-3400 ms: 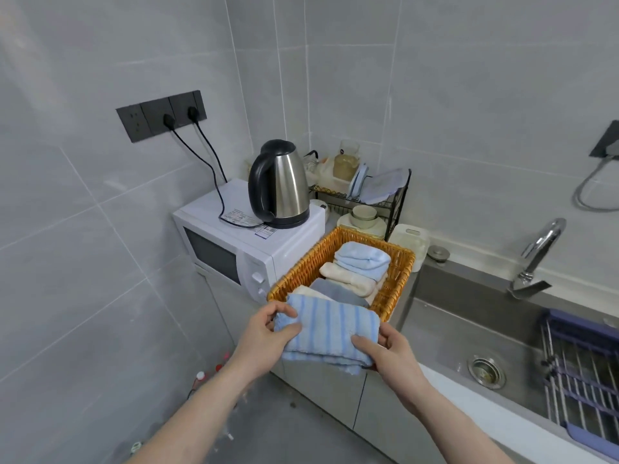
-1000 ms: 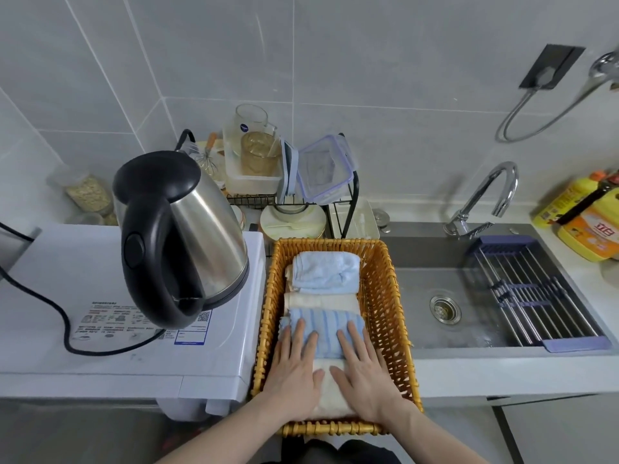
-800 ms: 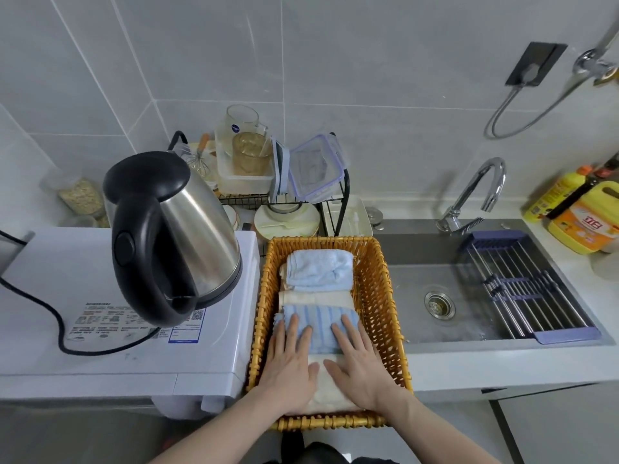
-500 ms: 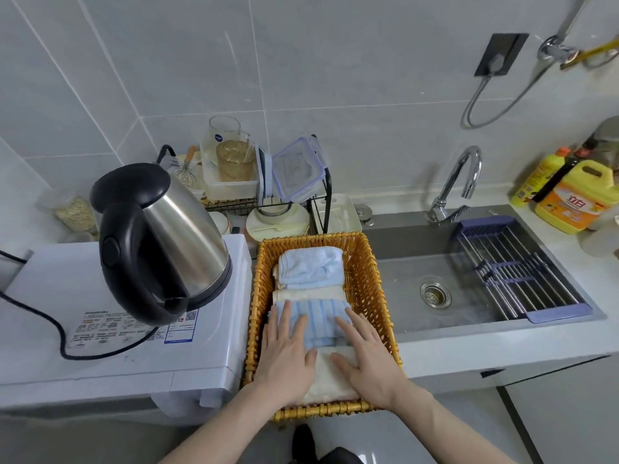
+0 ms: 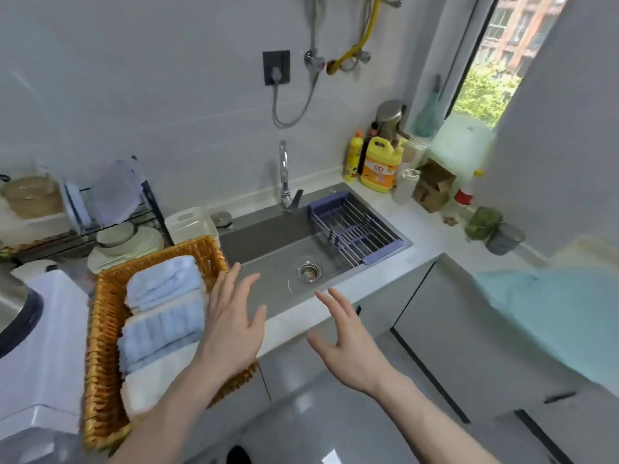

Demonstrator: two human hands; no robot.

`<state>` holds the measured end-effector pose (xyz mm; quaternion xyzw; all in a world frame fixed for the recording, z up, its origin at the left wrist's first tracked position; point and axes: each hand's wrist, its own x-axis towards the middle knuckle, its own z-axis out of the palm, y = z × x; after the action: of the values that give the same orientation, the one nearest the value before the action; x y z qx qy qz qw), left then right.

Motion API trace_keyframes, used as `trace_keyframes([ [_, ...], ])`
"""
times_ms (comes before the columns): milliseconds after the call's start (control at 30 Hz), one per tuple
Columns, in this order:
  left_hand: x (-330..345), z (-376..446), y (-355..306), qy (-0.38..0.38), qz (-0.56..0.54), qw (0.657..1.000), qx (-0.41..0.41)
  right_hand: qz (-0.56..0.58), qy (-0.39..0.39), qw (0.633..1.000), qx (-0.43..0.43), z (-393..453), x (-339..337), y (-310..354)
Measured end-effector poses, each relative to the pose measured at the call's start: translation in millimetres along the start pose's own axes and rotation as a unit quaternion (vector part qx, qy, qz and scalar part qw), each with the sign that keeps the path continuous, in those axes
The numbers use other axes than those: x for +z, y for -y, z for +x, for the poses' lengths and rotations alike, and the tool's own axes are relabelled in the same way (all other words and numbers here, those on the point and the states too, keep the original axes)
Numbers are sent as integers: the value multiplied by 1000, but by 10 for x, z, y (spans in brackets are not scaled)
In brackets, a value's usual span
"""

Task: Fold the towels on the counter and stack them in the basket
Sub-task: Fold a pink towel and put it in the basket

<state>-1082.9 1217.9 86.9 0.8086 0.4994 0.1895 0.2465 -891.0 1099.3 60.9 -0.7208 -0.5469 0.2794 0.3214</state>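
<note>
**Open room over the sink, crowding at the basket's left and back**

The left hand (image 5: 231, 326) and right hand (image 5: 348, 343) are hovering with fingers spread over the counter edge (image 5: 291, 324), nothing blocking them. The sink (image 5: 274, 262) is lying open beside the basket (image 5: 100, 329). A white appliance (image 5: 43, 346) is pressing in on the basket's left, dishes (image 5: 127, 241) are crowding behind it, and the drying rack (image 5: 355, 226) is filling the sink's right end.

The basket (image 5: 104, 333) is rough woven wicker; the towels (image 5: 160, 326) inside it are soft terry cloth. Beside it, the sink (image 5: 268, 249) is matt brushed metal, its tap (image 5: 284, 175) shiny chrome.
</note>
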Motion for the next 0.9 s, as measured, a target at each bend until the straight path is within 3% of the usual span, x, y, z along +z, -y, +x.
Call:
trace_keyframes([
  [400, 1251, -423, -1985, 126, -51, 963, 231, 32, -182, 973, 137, -1593, -1529, -1079],
  [900, 2947, -425, -4243, 325, -77, 835, 438, 42, -414, 845, 337, -3137, -2883, -2124],
])
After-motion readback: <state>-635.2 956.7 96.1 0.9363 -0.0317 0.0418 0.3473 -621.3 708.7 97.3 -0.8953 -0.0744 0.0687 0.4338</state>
